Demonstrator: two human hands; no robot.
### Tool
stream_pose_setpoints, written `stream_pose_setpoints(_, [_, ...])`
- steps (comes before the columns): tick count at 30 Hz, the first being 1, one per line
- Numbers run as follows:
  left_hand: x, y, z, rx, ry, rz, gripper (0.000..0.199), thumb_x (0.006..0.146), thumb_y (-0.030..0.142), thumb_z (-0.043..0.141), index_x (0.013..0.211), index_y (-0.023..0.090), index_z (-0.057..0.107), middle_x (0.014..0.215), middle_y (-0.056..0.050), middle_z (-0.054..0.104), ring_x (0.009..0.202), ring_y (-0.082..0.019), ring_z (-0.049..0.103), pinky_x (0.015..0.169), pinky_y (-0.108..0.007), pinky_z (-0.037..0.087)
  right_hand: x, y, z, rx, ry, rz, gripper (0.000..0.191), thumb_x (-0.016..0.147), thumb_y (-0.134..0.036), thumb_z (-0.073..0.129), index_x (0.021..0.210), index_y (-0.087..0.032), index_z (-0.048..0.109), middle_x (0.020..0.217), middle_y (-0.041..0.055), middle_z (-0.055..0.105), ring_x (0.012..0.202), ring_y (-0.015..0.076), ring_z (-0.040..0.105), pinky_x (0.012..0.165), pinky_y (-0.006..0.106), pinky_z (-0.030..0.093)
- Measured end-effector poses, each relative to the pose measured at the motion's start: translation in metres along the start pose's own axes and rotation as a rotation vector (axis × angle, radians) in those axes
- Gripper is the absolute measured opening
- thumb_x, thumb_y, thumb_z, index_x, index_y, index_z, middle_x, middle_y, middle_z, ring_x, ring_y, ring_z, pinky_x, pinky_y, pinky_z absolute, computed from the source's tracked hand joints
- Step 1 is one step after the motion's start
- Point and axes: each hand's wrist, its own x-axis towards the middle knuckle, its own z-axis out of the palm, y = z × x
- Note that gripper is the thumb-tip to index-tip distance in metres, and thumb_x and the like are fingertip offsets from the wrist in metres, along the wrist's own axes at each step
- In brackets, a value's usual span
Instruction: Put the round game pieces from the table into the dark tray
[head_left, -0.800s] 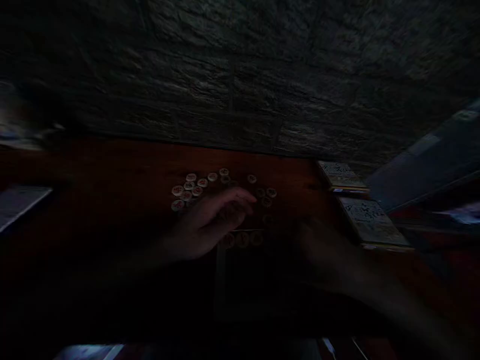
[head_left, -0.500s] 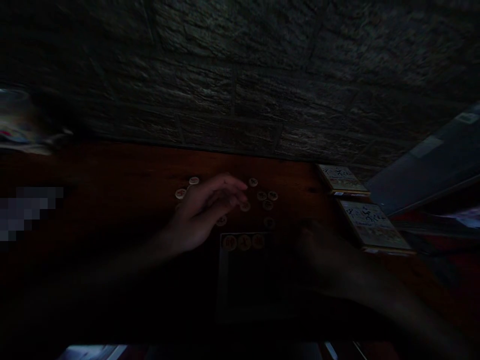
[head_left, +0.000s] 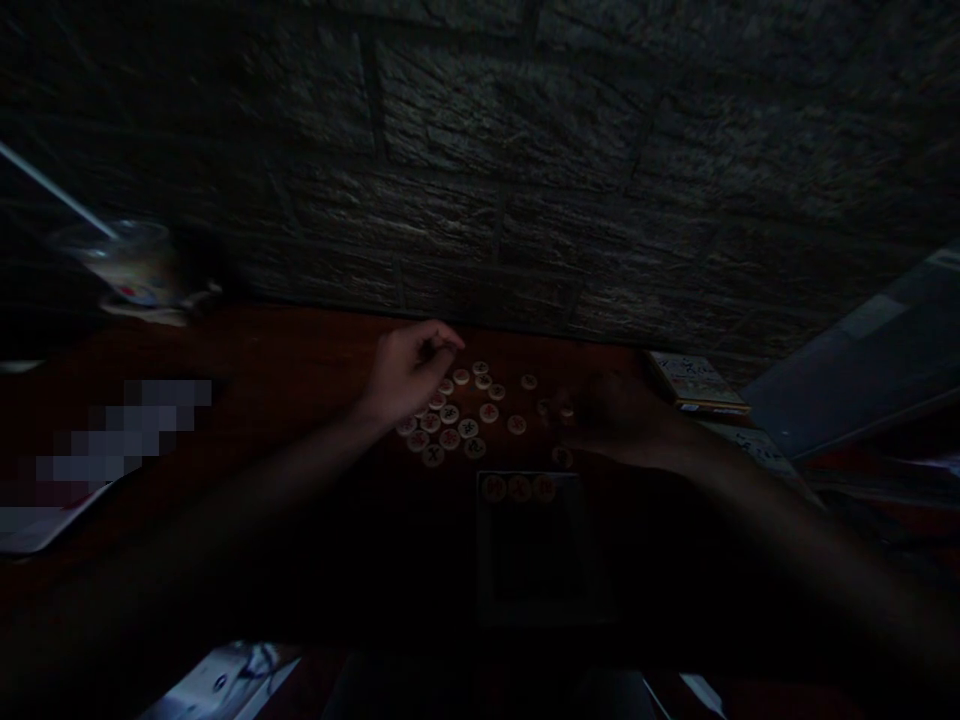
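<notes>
My left hand (head_left: pixel 412 372) hovers over the left side of several round xiangqi pieces (head_left: pixel 449 413) with red or dark characters. Its fingers are loosely curled, with a gap to the thumb, and no piece shows in them. My right hand (head_left: pixel 626 415) is dim, its fingers apart near a few pieces at the right of the group; one piece (head_left: pixel 566 409) lies by its fingertips. In front of me lies a shallow open box (head_left: pixel 485 560) with three pieces (head_left: pixel 519 488) in a row along its far end.
Two flat printed boxes, the far one (head_left: pixel 697 380) and the near one (head_left: pixel 761 445), lie beyond my right forearm. A plastic cup with a straw (head_left: pixel 139 262) stands at the far left. A stone wall (head_left: pixel 480 170) borders the table behind.
My left hand has shifted left off the pieces, uncovering more of them. My right hand has moved up from beside the box to the right-hand pieces. The view has turned somewhat left.
</notes>
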Motion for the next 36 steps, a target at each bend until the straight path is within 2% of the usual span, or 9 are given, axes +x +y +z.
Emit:
stream_pose_setpoints(2, [0.004,-0.006,-0.002,0.021,0.012,-0.022,0.019,0.087,0.023,0.06,0.09,0.019,0.078,0.077,-0.002,0.075,0.072,-0.018,0.067,0.068,-0.03,0.048,0.011,-0.002,0.005,0.008,-0.034,-0.007,0.011,0.087,-0.032,0.072,0.088,-0.023,0.079,0.086,0.003,0.079,0.076,0.0188,0.072,0.061,0.027,0.047])
stream_pose_setpoints(5, [0.009,-0.011,-0.002,0.021,-0.02,-0.053,0.019,0.089,0.023,0.059,0.089,0.019,0.078,0.081,-0.003,0.079,0.077,-0.019,0.07,0.072,-0.031,0.05,0.016,-0.004,0.012,0.02,-0.097,0.044,0.019,0.092,-0.037,0.069,0.083,-0.022,0.077,0.084,0.0055,0.08,0.07,0.0203,0.072,0.056,0.029,0.045])
stream_pose_setpoints(10, [0.012,-0.015,0.0,0.041,-0.06,-0.089,0.019,0.088,0.018,0.06,0.086,0.019,0.079,0.09,-0.004,0.082,0.087,-0.021,0.074,0.081,-0.033,0.052,0.005,-0.004,0.018,-0.033,-0.033,0.084,0.021,0.096,-0.041,0.068,0.093,-0.024,0.079,0.086,0.0054,0.082,0.071,0.0218,0.075,0.057,0.03,0.047])
stream_pose_setpoints(13, [0.014,-0.02,-0.005,0.073,-0.081,-0.134,0.02,0.088,0.018,0.06,0.086,0.019,0.08,0.091,-0.004,0.083,0.088,-0.022,0.074,0.082,-0.034,0.053,0.0,0.001,0.022,0.028,0.05,0.093,0.024,0.097,-0.045,0.066,0.096,-0.025,0.079,0.089,0.0031,0.083,0.073,0.021,0.078,0.06,0.03,0.051])
stream_pose_setpoints(20, [0.03,-0.047,-0.029,0.109,-0.124,-0.238,0.017,0.083,0.024,0.065,0.088,0.018,0.081,0.097,-0.006,0.083,0.096,-0.025,0.074,0.097,-0.04,0.055,0.001,0.024,0.029,0.086,0.37,-0.068,0.024,0.094,-0.036,0.059,0.1,-0.025,0.08,0.094,0.0044,0.085,0.079,0.0238,0.08,0.069,0.034,0.059])
stream_pose_setpoints(24, [0.029,-0.059,-0.034,0.044,-0.247,-0.263,0.014,0.075,0.025,0.073,0.085,0.02,0.081,0.092,-0.005,0.083,0.09,-0.024,0.075,0.09,-0.039,0.058,0.004,0.032,0.029,0.083,0.446,-0.088,0.029,0.095,-0.042,0.057,0.096,-0.023,0.08,0.088,0.0076,0.083,0.072,0.0259,0.079,0.063,0.036,0.056])
stream_pose_setpoints(28, [0.024,-0.066,-0.033,-0.002,-0.245,-0.255,0.02,0.079,0.03,0.071,0.093,0.019,0.08,0.099,-0.008,0.083,0.093,-0.023,0.075,0.089,-0.037,0.058,0.006,0.036,0.031,0.098,0.454,-0.102,0.028,0.093,-0.039,0.058,0.098,-0.022,0.08,0.089,0.0075,0.084,0.072,0.026,0.079,0.063,0.035,0.056])
stream_pose_setpoints(32, [0.023,-0.068,-0.031,-0.019,-0.27,-0.24,0.021,0.082,0.03,0.068,0.095,0.017,0.08,0.097,-0.009,0.082,0.093,-0.023,0.075,0.085,-0.036,0.058,0.009,0.037,0.035,0.12,0.451,-0.113,0.027,0.093,-0.037,0.058,0.097,-0.023,0.08,0.09,0.006,0.084,0.074,0.0251,0.08,0.065,0.035,0.057])
stream_pose_setpoints(36, [0.022,-0.063,-0.034,-0.021,-0.396,-0.209,0.015,0.079,0.029,0.075,0.086,0.018,0.081,0.087,-0.007,0.082,0.085,-0.022,0.075,0.081,-0.034,0.057,0.009,0.038,0.036,0.129,0.425,-0.11,0.028,0.094,-0.038,0.057,0.097,-0.023,0.08,0.089,0.0064,0.084,0.073,0.0255,0.079,0.065,0.035,0.057])
